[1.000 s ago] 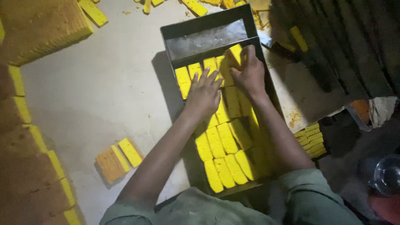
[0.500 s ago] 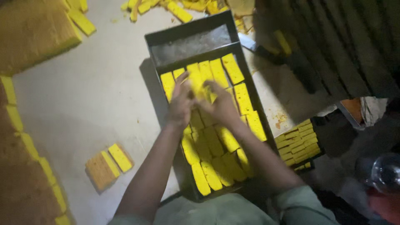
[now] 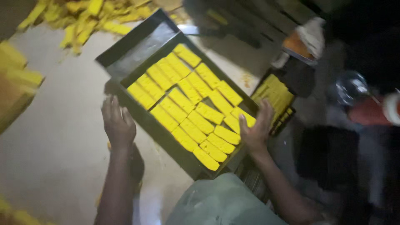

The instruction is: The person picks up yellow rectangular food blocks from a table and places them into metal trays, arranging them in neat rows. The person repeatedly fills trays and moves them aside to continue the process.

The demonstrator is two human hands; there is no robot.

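A dark rectangular tray (image 3: 139, 39) lies tilted on the pale surface (image 3: 54, 125), filled with yellow bars (image 3: 189, 104) laid in three close rows; its far end is bare. The left hand (image 3: 118, 123) grips the tray's left long edge, fingers curled over the rim. The right hand (image 3: 256, 129) holds the opposite edge near the closer corner, fingers spread against the outermost bars. Just beyond the right hand, a second dark container (image 3: 277, 98) holds more stacked yellow bars. Loose yellow bars (image 3: 89, 18) lie heaped past the tray's far end, and yellow slabs (image 3: 16, 79) sit at the left.
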